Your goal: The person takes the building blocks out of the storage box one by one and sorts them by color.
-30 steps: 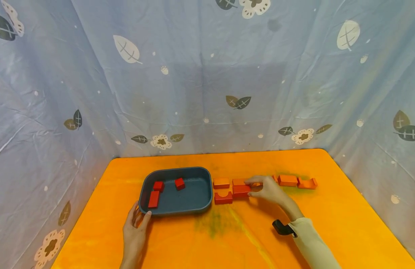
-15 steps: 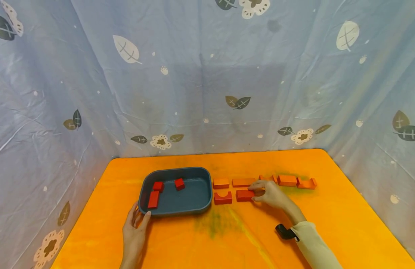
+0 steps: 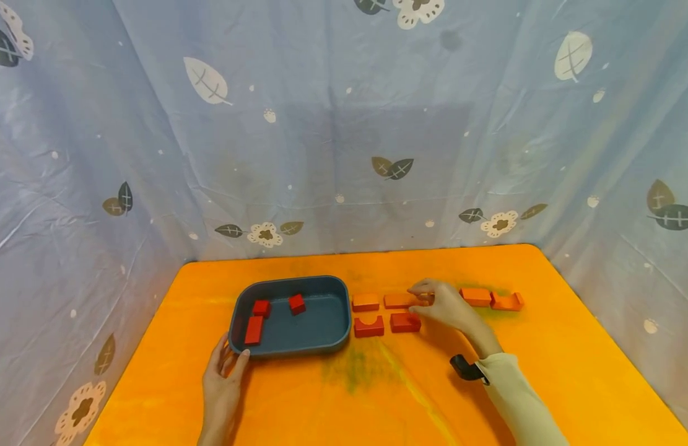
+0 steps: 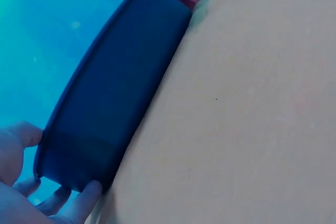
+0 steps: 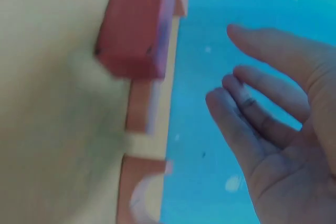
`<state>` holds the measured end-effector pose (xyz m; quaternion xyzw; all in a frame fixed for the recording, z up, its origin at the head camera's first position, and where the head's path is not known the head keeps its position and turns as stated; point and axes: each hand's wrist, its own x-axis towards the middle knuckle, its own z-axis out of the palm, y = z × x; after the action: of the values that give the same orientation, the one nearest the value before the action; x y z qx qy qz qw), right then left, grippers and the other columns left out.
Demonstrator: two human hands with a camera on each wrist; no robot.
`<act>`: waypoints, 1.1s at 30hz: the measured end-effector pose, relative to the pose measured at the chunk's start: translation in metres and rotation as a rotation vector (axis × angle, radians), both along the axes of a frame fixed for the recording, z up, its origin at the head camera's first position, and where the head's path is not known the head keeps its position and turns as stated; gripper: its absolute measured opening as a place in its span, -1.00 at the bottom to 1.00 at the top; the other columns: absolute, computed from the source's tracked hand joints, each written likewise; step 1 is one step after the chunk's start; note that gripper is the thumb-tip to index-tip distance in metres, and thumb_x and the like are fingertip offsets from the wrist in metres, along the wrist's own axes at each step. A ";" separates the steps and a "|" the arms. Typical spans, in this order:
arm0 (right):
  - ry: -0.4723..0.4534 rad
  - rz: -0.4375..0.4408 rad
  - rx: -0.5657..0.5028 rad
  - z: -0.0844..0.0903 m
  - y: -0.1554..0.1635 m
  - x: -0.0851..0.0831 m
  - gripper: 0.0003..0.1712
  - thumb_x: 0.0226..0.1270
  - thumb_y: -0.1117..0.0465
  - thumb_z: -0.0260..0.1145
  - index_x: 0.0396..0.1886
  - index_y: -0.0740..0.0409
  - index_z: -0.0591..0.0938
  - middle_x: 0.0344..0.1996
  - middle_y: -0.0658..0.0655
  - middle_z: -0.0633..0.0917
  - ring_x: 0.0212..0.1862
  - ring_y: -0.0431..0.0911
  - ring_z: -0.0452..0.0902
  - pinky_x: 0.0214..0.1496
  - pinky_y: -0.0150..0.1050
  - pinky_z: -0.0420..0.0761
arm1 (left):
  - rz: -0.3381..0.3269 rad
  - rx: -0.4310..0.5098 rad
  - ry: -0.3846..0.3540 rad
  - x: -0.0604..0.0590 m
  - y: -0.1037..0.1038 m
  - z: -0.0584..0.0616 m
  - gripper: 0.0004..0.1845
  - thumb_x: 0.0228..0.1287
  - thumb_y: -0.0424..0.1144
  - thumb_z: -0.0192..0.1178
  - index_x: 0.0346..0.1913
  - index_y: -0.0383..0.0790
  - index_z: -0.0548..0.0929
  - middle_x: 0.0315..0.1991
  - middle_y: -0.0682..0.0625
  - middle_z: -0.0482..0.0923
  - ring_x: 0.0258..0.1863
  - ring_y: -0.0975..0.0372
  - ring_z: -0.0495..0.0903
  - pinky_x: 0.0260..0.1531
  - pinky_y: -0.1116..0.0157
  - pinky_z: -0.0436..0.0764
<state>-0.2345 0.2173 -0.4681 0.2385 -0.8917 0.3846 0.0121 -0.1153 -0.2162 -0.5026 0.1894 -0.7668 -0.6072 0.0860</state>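
My left hand (image 3: 222, 381) holds the near left corner of a dark blue-grey tray (image 3: 290, 354); in the left wrist view its fingertips touch the outer wall. Over the table, my right hand (image 3: 445, 308) has thumb and fingers apart, nothing between them. Just left of it, a red rectangular block (image 3: 405, 323) lies beside a red arch block (image 3: 368, 327). Behind them runs a row of orange blocks: a rectangular one (image 3: 366, 302), a longer one (image 3: 396, 301) partly covered by my fingers, another rectangular one (image 3: 475, 297) and an arch-cut one (image 3: 507, 302).
Inside the tray are two red cubes, one at the left (image 3: 261, 308) and one near the back (image 3: 296, 304), plus a red rectangular block (image 3: 254, 330). A leaf-patterned curtain (image 3: 321, 155) encloses the orange table (image 3: 321, 409) at back and sides.
The red rectangular block was slid right and toward the person, away from the long orange block, then released. My right hand has lifted away and back, covering an orange arch block. Left hand stayed.
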 end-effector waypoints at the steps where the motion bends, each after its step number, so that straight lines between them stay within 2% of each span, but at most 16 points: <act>1: 0.007 -0.006 0.005 0.002 -0.004 -0.002 -0.53 0.15 0.27 0.49 0.04 0.42 0.65 -0.01 0.31 0.65 -0.05 0.20 0.65 -0.03 0.02 0.67 | 0.002 0.000 0.002 0.000 0.000 0.000 -0.20 0.41 -0.06 0.17 0.57 -0.08 0.02 0.49 -0.27 0.08 0.36 -0.16 0.24 -0.21 0.73 0.41; 7: 0.052 -0.012 0.054 0.013 -0.033 -0.007 -0.55 0.15 0.27 0.49 0.01 0.40 0.67 -0.07 0.31 0.69 -0.10 0.18 0.66 -0.05 0.03 0.67 | 0.019 0.006 0.016 0.001 0.001 0.000 -0.21 0.41 -0.10 0.19 0.57 -0.12 0.04 0.47 -0.30 0.12 0.35 -0.16 0.27 -0.23 0.80 0.32; 11: 0.047 -0.011 0.063 0.024 -0.055 -0.007 -0.55 0.17 0.21 0.49 0.04 0.33 0.68 -0.04 0.28 0.69 -0.07 0.18 0.67 -0.03 0.02 0.67 | 0.028 0.007 0.024 0.000 0.001 -0.001 -0.22 0.41 -0.12 0.19 0.56 -0.13 0.06 0.47 -0.30 0.13 0.34 -0.15 0.29 -0.22 0.80 0.32; 14: 0.049 -0.015 0.059 0.032 -0.071 -0.007 -0.52 0.18 0.16 0.49 0.06 0.29 0.68 -0.01 0.25 0.69 -0.03 0.16 0.66 0.01 0.00 0.66 | 0.024 -0.002 0.013 0.000 0.000 -0.001 -0.22 0.41 -0.09 0.18 0.56 -0.12 0.06 0.48 -0.28 0.12 0.35 -0.15 0.28 -0.14 0.72 0.42; 17: 0.054 -0.036 0.066 0.038 -0.088 -0.007 -0.50 0.17 0.12 0.49 0.09 0.24 0.68 0.03 0.20 0.68 0.01 0.11 0.64 0.05 -0.03 0.64 | 0.012 -0.015 0.000 0.001 -0.001 0.000 -0.21 0.42 -0.07 0.17 0.57 -0.11 0.05 0.48 -0.27 0.11 0.36 -0.15 0.26 0.00 0.55 0.50; 20: 0.039 -0.038 0.048 0.043 -0.105 -0.005 -0.48 0.17 0.12 0.50 0.12 0.21 0.67 0.07 0.18 0.66 0.04 0.09 0.63 0.08 -0.03 0.63 | 0.009 -0.018 0.003 0.000 -0.001 0.001 -0.22 0.41 -0.08 0.18 0.56 -0.12 0.06 0.48 -0.27 0.12 0.36 -0.15 0.26 -0.07 0.63 0.48; 22: 0.024 -0.014 0.029 0.046 -0.118 -0.004 -0.47 0.18 0.13 0.49 0.14 0.22 0.65 0.10 0.18 0.65 0.07 0.09 0.62 0.10 -0.04 0.62 | 0.008 -0.024 0.002 0.000 -0.001 0.002 -0.21 0.41 -0.08 0.18 0.56 -0.12 0.05 0.48 -0.28 0.12 0.36 -0.15 0.26 -0.04 0.60 0.49; 23: 0.020 0.001 0.022 0.046 -0.124 -0.004 -0.47 0.19 0.12 0.49 0.14 0.22 0.65 0.10 0.18 0.64 0.08 0.09 0.61 0.10 -0.05 0.62 | 0.009 -0.025 0.003 0.000 -0.002 0.002 -0.22 0.42 -0.08 0.18 0.56 -0.12 0.05 0.47 -0.28 0.12 0.37 -0.15 0.26 0.00 0.57 0.50; 26: 0.021 0.049 0.019 0.045 -0.145 -0.004 -0.46 0.21 0.09 0.47 0.15 0.22 0.64 0.10 0.17 0.65 0.11 0.07 0.59 0.13 -0.07 0.61 | 0.009 -0.038 0.000 0.000 -0.003 0.003 -0.21 0.42 -0.08 0.17 0.57 -0.11 0.03 0.48 -0.28 0.11 0.37 -0.16 0.25 0.18 0.26 0.49; 27: 0.027 0.059 0.018 0.044 -0.152 -0.004 -0.47 0.22 0.09 0.46 0.14 0.23 0.64 0.10 0.18 0.65 0.11 0.06 0.59 0.13 -0.08 0.60 | 0.010 -0.044 0.000 0.000 -0.003 0.003 -0.21 0.42 -0.08 0.17 0.57 -0.11 0.04 0.48 -0.28 0.12 0.37 -0.16 0.26 0.20 0.22 0.48; 28: 0.035 0.065 0.023 0.042 -0.159 -0.004 -0.47 0.22 0.09 0.46 0.14 0.23 0.65 0.10 0.17 0.65 0.11 0.05 0.59 0.14 -0.09 0.60 | 0.009 -0.048 0.000 0.001 -0.003 0.003 -0.21 0.42 -0.08 0.17 0.57 -0.11 0.04 0.48 -0.29 0.12 0.37 -0.16 0.26 0.19 0.25 0.48; 30: 0.044 0.060 0.041 0.038 -0.173 -0.003 -0.49 0.23 0.09 0.46 0.13 0.23 0.65 0.10 0.17 0.65 0.11 0.04 0.59 0.15 -0.09 0.59 | 0.008 -0.034 0.002 0.001 -0.002 0.002 -0.21 0.42 -0.09 0.17 0.57 -0.12 0.04 0.47 -0.29 0.12 0.36 -0.16 0.26 0.08 0.46 0.52; 33: 0.057 0.043 0.095 0.032 -0.192 -0.003 -0.48 0.21 0.08 0.46 0.11 0.25 0.66 0.09 0.18 0.65 0.10 0.04 0.58 0.15 -0.09 0.59 | 0.015 0.011 0.017 0.001 0.000 0.002 -0.22 0.41 -0.14 0.19 0.56 -0.14 0.06 0.46 -0.30 0.14 0.34 -0.15 0.28 -0.17 0.74 0.41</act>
<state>-0.2370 0.0249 -0.4361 0.2688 -0.9029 0.3351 0.0180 -0.1144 -0.2164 -0.5010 0.1904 -0.7614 -0.6122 0.0960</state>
